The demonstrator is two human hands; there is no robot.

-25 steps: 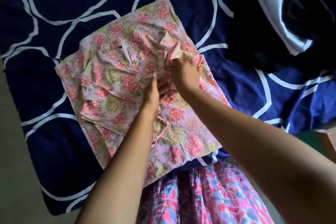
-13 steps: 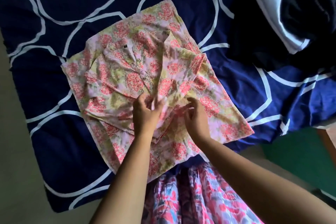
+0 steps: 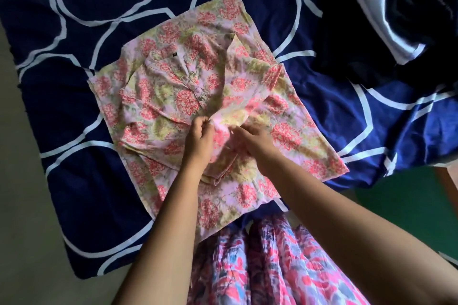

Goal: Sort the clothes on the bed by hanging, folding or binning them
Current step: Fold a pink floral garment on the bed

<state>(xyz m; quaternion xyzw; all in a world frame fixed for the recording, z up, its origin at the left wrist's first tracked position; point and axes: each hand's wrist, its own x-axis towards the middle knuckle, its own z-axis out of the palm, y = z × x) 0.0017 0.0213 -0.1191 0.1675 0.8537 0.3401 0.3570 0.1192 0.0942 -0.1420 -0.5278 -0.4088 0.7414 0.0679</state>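
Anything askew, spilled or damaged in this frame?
Nothing damaged or spilled. The pink floral button-front shirt lies half folded, its middle fabric bunched where the left hand and right hand pinch it. At the far right, dark and white clothes sit heaped.

I look down on a bed (image 3: pixel 81 193) dressed in navy with white looping outlines, filling most of my view. Pale grey floor (image 3: pixel 17 242) edges the left; a green surface (image 3: pixel 409 210) lies lower right. Light is dim.

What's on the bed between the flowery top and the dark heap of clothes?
Nothing: the head view shows only bare navy bedsheet between the floral top and the dark clothes heap.
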